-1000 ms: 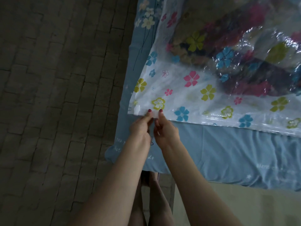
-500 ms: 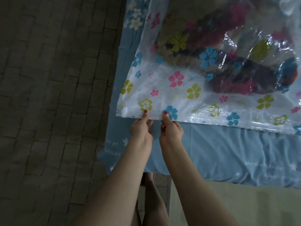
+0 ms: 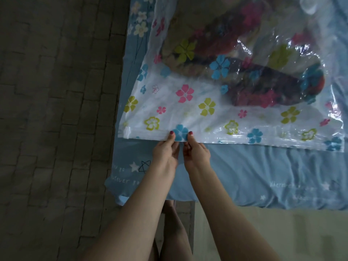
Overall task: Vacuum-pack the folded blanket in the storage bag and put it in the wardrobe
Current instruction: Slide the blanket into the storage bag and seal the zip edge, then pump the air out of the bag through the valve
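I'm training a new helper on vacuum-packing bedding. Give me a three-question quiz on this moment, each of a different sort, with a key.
1. True or false: both hands pinch the near edge of the storage bag.
2. Multiple choice: the blanket is A) on the floor, B) inside the bag, C) beside the bag on the bed sheet.
3. Fill in: the white slider clip sits at the bag's ___ corner, seen from the person.

Key:
1. True: left hand and right hand pinch it side by side.
2. B
3. near left

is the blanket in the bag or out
In: the blanket shows through the clear bag, which lies flat on the bed.
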